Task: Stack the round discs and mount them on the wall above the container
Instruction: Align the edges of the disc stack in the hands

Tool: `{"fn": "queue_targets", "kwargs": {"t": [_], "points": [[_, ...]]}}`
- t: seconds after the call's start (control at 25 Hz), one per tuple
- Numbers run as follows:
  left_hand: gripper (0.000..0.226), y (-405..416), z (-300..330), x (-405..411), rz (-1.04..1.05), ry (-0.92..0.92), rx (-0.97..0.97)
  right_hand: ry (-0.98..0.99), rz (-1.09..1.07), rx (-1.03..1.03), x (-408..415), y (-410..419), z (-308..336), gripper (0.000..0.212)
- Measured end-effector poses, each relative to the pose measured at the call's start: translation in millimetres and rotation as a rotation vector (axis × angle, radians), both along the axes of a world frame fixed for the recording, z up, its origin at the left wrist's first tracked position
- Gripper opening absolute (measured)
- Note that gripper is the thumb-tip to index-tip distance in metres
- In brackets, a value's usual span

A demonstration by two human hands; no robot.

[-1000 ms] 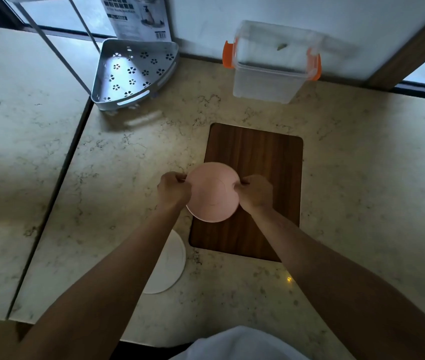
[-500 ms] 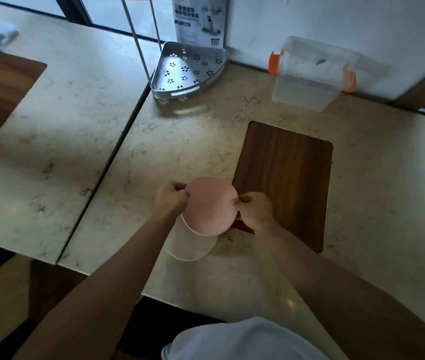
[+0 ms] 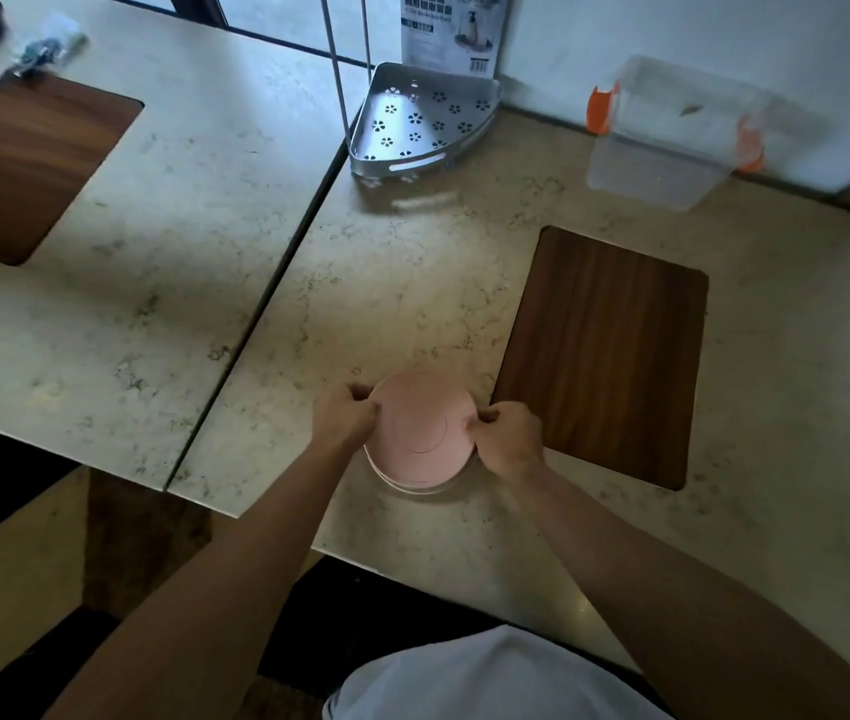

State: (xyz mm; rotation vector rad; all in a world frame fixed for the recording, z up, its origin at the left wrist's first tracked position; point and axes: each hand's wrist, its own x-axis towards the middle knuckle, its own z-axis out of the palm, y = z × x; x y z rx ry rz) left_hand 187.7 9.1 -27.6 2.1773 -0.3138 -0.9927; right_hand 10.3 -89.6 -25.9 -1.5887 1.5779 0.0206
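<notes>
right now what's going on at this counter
A person is holding a pink disc by its edges, left hand on one side and right hand on the other. They have it low over a white disc lying on the marble counter, whose rim peeks out underneath, so the two look nearly stacked. The clear container sits against the wall at the back. Nothing is mounted there yet.

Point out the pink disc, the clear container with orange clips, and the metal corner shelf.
pink disc [image 3: 420, 431]: head view, middle of its top face.
clear container [image 3: 659, 163]: head view, its front wall.
metal corner shelf [image 3: 422, 119]: head view, its perforated floor.
</notes>
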Motion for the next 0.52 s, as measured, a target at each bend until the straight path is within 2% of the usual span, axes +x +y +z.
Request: {"fn": "queue_targets", "kwargs": {"t": [0.12,0.4,0.52], "points": [[0.019,2,-3,0,-0.039,-0.033,-0.004,0.013,-0.02,-0.037,0,4,1,0.025],[0.022,4,-6,0,-0.144,-0.12,0.033,0.048,-0.027,-0.066,-3,10,1,0.018],[0.019,4,-7,-4,-0.245,-0.231,0.043,0.085,-0.016,-0.09,-4,13,3,0.019]]}}
